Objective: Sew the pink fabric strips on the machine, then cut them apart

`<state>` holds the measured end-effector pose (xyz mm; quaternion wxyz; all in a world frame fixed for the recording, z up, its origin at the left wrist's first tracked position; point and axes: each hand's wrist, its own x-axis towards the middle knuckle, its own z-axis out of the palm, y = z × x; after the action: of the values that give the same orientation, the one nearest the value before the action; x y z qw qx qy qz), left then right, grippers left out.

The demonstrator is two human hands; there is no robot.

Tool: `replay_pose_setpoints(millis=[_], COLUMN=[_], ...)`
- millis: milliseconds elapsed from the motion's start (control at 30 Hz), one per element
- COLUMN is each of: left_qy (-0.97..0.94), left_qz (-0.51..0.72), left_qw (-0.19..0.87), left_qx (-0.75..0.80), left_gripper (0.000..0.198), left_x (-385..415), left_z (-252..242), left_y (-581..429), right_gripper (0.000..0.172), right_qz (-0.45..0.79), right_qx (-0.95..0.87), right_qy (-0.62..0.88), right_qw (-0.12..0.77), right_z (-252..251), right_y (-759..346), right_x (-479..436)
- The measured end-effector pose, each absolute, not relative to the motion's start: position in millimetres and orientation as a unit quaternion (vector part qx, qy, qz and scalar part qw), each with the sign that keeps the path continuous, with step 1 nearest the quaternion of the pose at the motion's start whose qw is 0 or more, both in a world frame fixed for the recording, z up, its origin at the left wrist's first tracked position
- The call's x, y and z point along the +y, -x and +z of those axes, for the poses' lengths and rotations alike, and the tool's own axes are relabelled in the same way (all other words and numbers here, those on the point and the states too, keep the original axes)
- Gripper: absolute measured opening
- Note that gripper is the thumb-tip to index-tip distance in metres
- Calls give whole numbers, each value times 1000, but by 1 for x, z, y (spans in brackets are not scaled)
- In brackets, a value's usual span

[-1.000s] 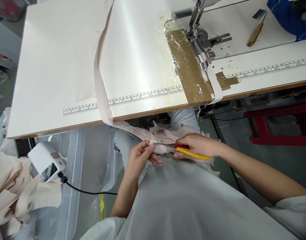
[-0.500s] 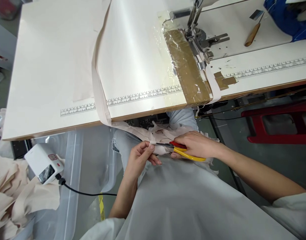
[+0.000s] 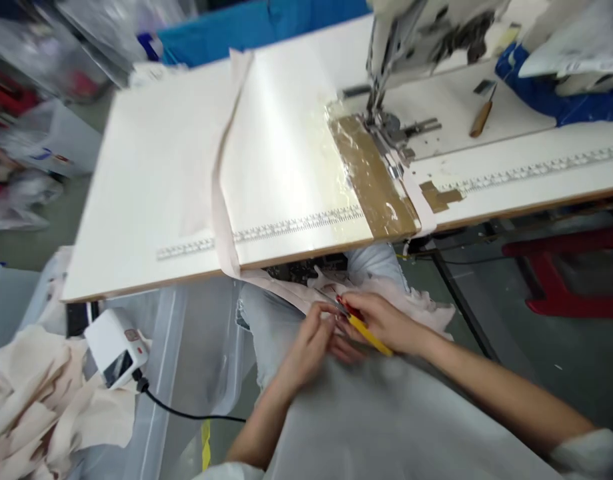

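My right hand (image 3: 383,320) is closed around scissors (image 3: 369,335) with a red and yellow handle. The blades point up and to the left. My left hand (image 3: 311,347) is right beside them, thumb and fingers pinched together near the blades; blur hides what lies between the fingertips. Pale pink fabric pieces (image 3: 406,293) are heaped on my lap behind both hands. A long pale fabric strip (image 3: 220,207) runs down across the white table, over its front edge and toward my lap.
A sewing machine (image 3: 386,120) stands on the white table (image 3: 151,167), with a second strip (image 3: 420,200) hanging from its front. A wooden-handled awl (image 3: 481,120) lies to the right. At left, a clear bin (image 3: 161,373) holds fabric scraps and a white device (image 3: 116,347). A red stool (image 3: 561,280) is at right.
The view has tilted up, showing more beyond the table. My left hand has moved right, close against my right hand. The scissors have turned from nearly level to slanting, points up.
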<state>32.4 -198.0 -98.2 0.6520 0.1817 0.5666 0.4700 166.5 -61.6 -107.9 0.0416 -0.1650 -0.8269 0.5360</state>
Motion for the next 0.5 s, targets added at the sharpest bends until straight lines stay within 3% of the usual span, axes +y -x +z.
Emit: replay_pose_setpoints(millis=[100,200,300,367,500], left_qy=[-320,-458,-478,-450,-419], left_qz=[406,350,254,184,128], left_qw=[579,287,15,-40,-18], left_qx=[631,766,841,873,899], left_gripper=[34,25,25,26,18], left_x=[-188,-166,-120,-82,-26], left_z=[-66,-24,2,9,18], left_y=[0,64,131,161,177], right_gripper=[34,28,24,22,36], right_qz=[527,493,508,534,569], right_qx=[-827,-842,-825,-799,-739], right_qy=[170,180,206,238,311], right_qw=[95,129,139,142,181], right_z=[-105,-97,-87,-79,-67], right_y=[-169,-182,-200,-210,-227], right_x=[-66,-64,-60,-59,-58])
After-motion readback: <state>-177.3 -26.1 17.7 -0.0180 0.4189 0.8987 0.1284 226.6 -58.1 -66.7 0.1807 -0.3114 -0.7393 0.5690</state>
